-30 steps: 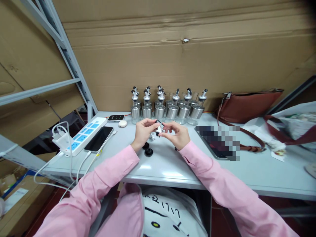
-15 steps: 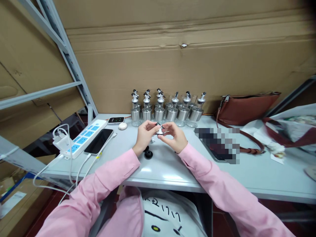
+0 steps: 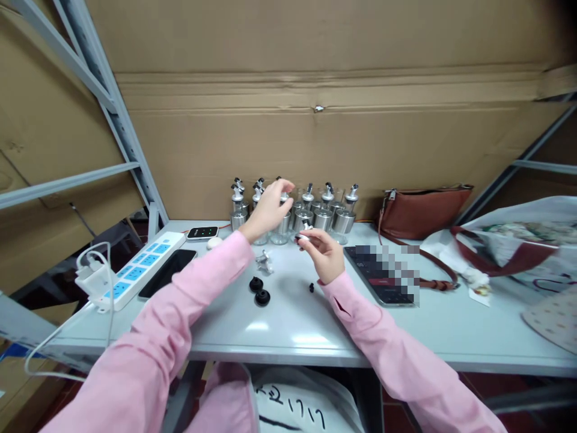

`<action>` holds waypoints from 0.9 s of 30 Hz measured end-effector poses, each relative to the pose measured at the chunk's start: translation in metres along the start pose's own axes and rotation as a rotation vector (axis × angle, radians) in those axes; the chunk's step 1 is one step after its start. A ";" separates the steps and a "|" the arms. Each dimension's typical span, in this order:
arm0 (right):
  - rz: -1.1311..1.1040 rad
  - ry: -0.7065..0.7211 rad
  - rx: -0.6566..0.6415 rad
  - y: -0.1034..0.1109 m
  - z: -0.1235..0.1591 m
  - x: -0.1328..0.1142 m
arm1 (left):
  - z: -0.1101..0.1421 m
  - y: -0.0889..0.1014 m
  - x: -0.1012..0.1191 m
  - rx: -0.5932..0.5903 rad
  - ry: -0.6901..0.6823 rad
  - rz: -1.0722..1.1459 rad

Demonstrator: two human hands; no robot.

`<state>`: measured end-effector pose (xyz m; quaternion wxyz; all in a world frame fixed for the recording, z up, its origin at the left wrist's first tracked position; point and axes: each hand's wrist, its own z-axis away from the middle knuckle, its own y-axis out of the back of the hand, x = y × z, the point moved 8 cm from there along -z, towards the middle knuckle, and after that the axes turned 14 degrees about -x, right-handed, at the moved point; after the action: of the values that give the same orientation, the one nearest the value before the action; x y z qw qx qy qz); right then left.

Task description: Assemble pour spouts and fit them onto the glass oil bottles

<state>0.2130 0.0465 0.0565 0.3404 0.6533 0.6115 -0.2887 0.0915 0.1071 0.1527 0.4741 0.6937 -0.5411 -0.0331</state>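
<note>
My left hand [image 3: 271,207] is stretched out to the row of bottles, fingers curved and apart, in front of a glass bottle with a steel sleeve [image 3: 281,224]; whether it touches the pourer on top is unclear. In my right hand [image 3: 325,252], a silver bottle pourer [image 3: 306,227] with a black flap is pinched between thumb and fingers above the table. Below the hands lie silver or clear pourer parts [image 3: 264,262]. Two round black stoppers [image 3: 262,297] sit nearer the front edge, and a small black piece [image 3: 311,288] lies close to my right wrist.
More steel-sleeved bottles [image 3: 345,220] stand against the cardboard at the back. On the left are a white power strip [image 3: 143,264], a phone [image 3: 169,273] and cables. Another phone [image 3: 378,276], a brown bag [image 3: 426,211] and a plastic bag [image 3: 518,240] occupy the right.
My left hand has left the pourer and moved up and forward to the bottles. The pourer stays in my right hand. Loose parts that the hands had covered now show.
</note>
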 end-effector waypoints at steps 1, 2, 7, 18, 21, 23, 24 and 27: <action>-0.021 -0.005 0.049 0.007 -0.002 0.000 | -0.019 -0.003 0.005 -0.076 -0.029 -0.137; -0.038 -0.011 0.097 0.014 -0.003 0.001 | -0.035 -0.008 0.009 -0.153 -0.046 -0.274; -0.047 -0.031 0.199 0.038 -0.008 0.003 | -0.091 -0.037 -0.006 -0.499 0.076 -0.646; -0.020 0.008 0.263 0.054 -0.008 -0.002 | -0.127 -0.068 -0.043 -0.547 0.175 -0.685; -0.010 0.021 0.281 0.056 -0.006 -0.004 | -0.126 -0.074 -0.043 -0.493 0.169 -0.711; 0.007 0.046 0.301 0.059 -0.005 -0.006 | -0.126 -0.075 -0.040 -0.451 0.165 -0.734; 0.019 0.065 0.312 0.060 -0.004 -0.008 | -0.126 -0.074 -0.038 -0.434 0.162 -0.744; 0.055 0.137 0.346 0.064 -0.001 -0.016 | -0.126 -0.065 -0.032 -0.397 0.148 -0.774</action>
<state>0.2751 0.0361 0.0755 0.1882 0.7369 0.5563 -0.3348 0.1959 0.2079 0.1620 0.5882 0.7414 -0.1892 -0.2619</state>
